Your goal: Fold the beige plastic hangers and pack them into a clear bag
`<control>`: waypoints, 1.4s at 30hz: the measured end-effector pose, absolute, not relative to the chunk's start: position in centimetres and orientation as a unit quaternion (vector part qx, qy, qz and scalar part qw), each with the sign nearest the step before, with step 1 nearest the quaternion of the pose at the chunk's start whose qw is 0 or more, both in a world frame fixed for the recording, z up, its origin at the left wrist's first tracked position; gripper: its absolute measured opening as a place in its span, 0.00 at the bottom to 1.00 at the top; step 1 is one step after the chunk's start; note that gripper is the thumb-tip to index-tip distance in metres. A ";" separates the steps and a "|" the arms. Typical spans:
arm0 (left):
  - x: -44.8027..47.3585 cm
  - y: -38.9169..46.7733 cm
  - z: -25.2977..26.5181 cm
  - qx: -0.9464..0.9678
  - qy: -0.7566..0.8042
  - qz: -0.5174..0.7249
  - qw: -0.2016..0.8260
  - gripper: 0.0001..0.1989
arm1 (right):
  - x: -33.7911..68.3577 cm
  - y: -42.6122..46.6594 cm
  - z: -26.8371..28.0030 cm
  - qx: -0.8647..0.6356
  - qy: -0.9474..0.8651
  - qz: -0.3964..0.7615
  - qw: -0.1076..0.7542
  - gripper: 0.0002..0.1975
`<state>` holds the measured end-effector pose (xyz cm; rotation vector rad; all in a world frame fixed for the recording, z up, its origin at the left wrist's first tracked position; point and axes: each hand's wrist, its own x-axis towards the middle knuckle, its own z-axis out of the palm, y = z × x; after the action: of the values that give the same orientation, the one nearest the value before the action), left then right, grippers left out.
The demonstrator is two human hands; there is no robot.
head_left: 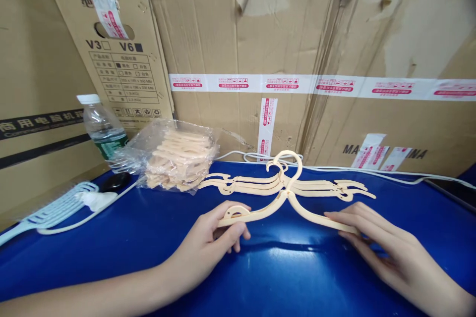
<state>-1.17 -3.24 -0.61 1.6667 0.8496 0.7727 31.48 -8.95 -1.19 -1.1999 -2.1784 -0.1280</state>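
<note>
A cream plastic folding clothes hanger (266,212) is held above the blue tabletop, its hook pointing up and its two arms sloping down to either side. My left hand (219,235) grips the end of its left arm between thumb and fingers, beside a small curved notch piece. The far end of the right arm is pinched by my right hand (383,242), whose fingers partly cover it. Just behind lie several similar hangers (256,186), spread out and stacked, with their hooks partly hidden by the held one.
A clear plastic bag (178,158) of cream hanger parts lies at the back left, near a water bottle (104,131). Further left are a light blue hairbrush (55,208) and a black object (115,182). White cables (372,173) run along the cardboard (238,124) behind.
</note>
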 end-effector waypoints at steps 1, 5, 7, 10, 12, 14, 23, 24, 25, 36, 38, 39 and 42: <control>-1.2 -3.2 -0.6 0.698 0.354 0.324 0.532 0.12 | 31.6 -9.0 -1.0 -0.447 -0.835 -0.077 0.311 0.16; -1.3 -3.0 -0.5 0.698 0.357 0.318 0.534 0.11 | 32.6 -9.2 -0.7 -0.446 -0.826 -0.228 0.260 0.18; -1.3 -3.0 -0.4 0.696 0.358 0.314 0.537 0.11 | 33.0 -9.4 -0.7 -0.445 -0.813 -0.287 0.241 0.19; -1.4 -2.9 -0.4 0.690 0.353 0.312 0.550 0.12 | 33.1 -9.7 -0.8 -0.451 -0.797 -0.338 0.220 0.19; -1.3 -2.7 -0.4 0.685 0.348 0.315 0.558 0.12 | 32.8 -9.8 -0.8 -0.469 -0.784 -0.344 0.215 0.18; -1.3 -2.5 -0.4 0.680 0.347 0.319 0.561 0.13 | 32.5 -9.9 -0.9 -0.494 -0.773 -0.325 0.231 0.19; -1.0 -2.7 0.2 0.672 0.358 0.342 0.551 0.13 | 30.9 -9.1 -0.6 -0.547 -0.705 0.011 0.450 0.11; -1.0 -2.7 0.3 0.672 0.363 0.345 0.545 0.14 | 30.8 -9.0 -0.5 -0.552 -0.691 0.065 0.462 0.15; -1.0 -2.7 0.3 0.673 0.371 0.347 0.538 0.14 | 30.8 -9.0 -0.4 -0.553 -0.679 0.114 0.470 0.18; -0.8 -2.6 -0.4 0.557 0.409 0.423 0.586 0.20 | 30.1 -9.0 -0.4 -0.509 -0.544 0.383 0.546 0.17; -0.5 -2.8 -0.2 0.559 0.405 0.416 0.592 0.21 | 29.2 -9.1 -0.6 -0.482 -0.524 0.427 0.557 0.17; -0.4 -3.0 -0.1 0.563 0.403 0.410 0.593 0.21 | 28.8 -9.2 -0.8 -0.468 -0.516 0.451 0.558 0.17; 0.0 -3.4 -0.1 0.585 0.386 0.390 0.598 0.22 | 27.5 -9.7 -0.9 -0.435 -0.528 0.522 0.509 0.13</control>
<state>-0.01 -3.42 -0.15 1.3569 0.8945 0.9049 27.51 -9.72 -0.86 -1.0469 -1.2715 1.2583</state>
